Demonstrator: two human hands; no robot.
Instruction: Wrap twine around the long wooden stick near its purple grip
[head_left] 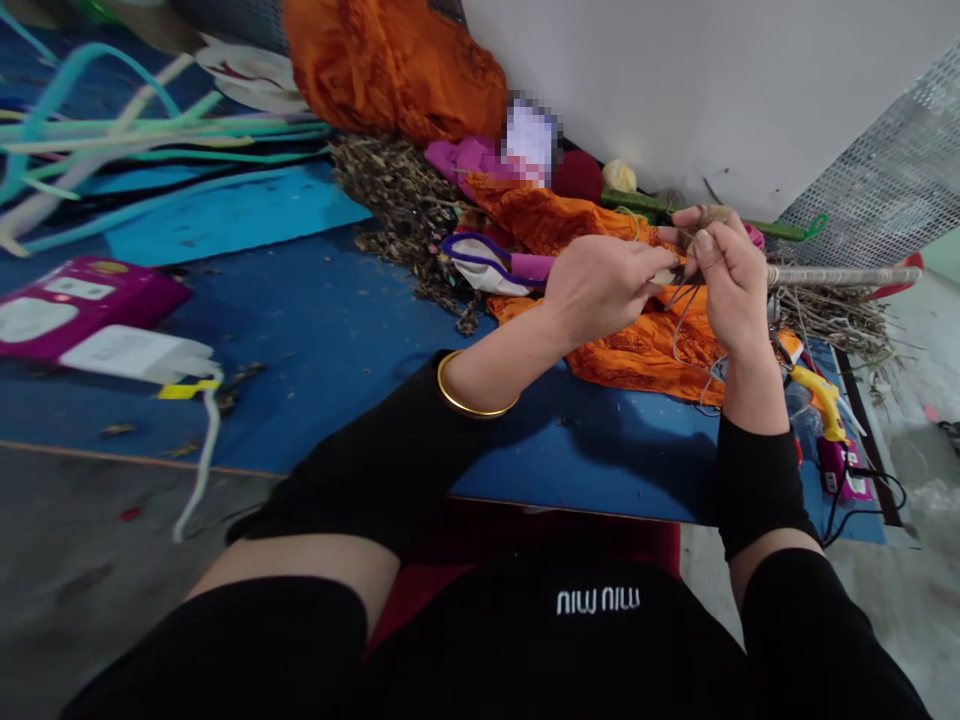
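Blue and scattered with dry plant scraps, a tabletop [300, 320] is running across the view, while a pale panel [712, 90] is standing behind it and perforated mesh [885, 150] is flanking that panel at the right. From my remote position, I am viewing two bare hands working close together above crumpled orange cloth [637, 345]. The left hand [600, 280] is reaching in with its fingers drawn together in a pinch where thin cord [679, 325] is gathering; the right hand [727, 275] is closing thumb and fingers on the same cord, whose loose loops are hanging over the cloth. Beside the right hand, a cord-wrapped rod [832, 275] is extending rightward to a red end; I cannot tell whether the palm is gripping it. Balls of dark red yarn [577, 178] and cream yarn [619, 176] are sitting beyond the hands. Brown dried plant matter [397, 190] is lying to the left, near a bundle of pastel strips [150, 135]. Nearer the left edge, a magenta box [97, 290] is resting, and at the right a yellow glue gun [823, 395] is lying.
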